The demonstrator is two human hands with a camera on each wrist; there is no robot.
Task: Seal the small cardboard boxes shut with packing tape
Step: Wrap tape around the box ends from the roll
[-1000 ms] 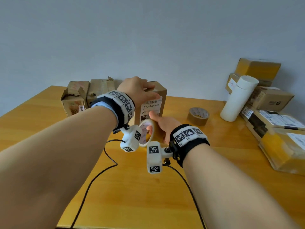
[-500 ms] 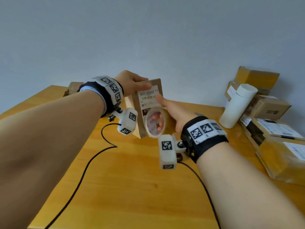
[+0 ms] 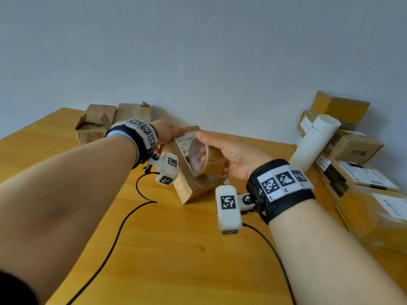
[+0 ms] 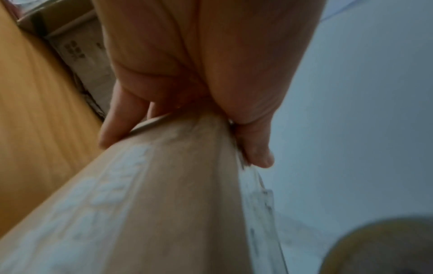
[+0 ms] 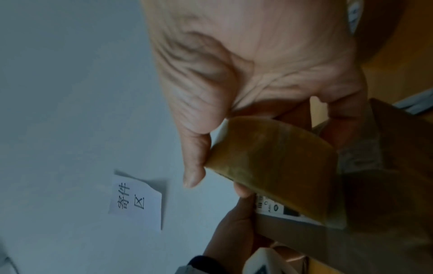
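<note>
A small brown cardboard box [image 3: 187,186] with a white barcode label stands tilted on the wooden table [image 3: 176,249]. My left hand [image 3: 168,132] grips its top end, fingers and thumb curled over the edge; the left wrist view shows that grip [image 4: 187,118] on the box [image 4: 164,204] up close. My right hand [image 3: 222,150] holds a roll of brown packing tape [image 3: 207,159] against the labelled face, fingers through its core. In the right wrist view the thumb [image 5: 194,157] presses the roll [image 5: 276,163] beside the box [image 5: 374,204].
Two worn cardboard boxes [image 3: 99,124] sit at the back left by the wall. Several taped parcels [image 3: 361,168] and a white tube [image 3: 315,144] crowd the right side. Black cables [image 3: 123,221] trail across the table toward me.
The box has been lifted, brought nearer and tipped over onto a lower edge by my left hand. My right hand with the tape roll has risen to the label.
</note>
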